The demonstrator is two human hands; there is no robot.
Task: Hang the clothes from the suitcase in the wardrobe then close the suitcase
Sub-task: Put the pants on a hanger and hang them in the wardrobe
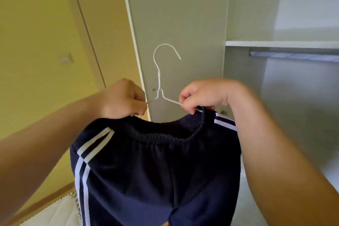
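head view, centre down to six o'clock: navy garment with paired white side stripes, elastic waistband uppermost, strung between two raised hands and drooping below them. apparently threaded into that waistband, a white wire hanger, hook upright at twelve o'clock of the hands, open end turned toward three o'clock. lower bar hidden by cloth, so cannot tell how well seated.

at nine o'clock of the hanger's neck, left hand, fingers curled, pinching the left shoulder wire just above the waistband. at three o'clock of the neck, right hand, likewise closed, thumb and fingers nipping the right shoulder wire right at the cloth edge, wrist bent downward, forearm running off to five o'clock. both forearms lifted, elbows out of frame.

step in hand, as a judgement: settling the garment on the hanger, not yet hung. next move probably calls for freeing one hand to take the neck. then carrying the hook up toward two o'clock and onto the rail under the shelf of the open wardrobe, hook mouth facing the rail.

further out: wardrobe door behind the hook at twelve o'clock, yellow wall with a wall switch at ten o'clock. suitcase not in view.
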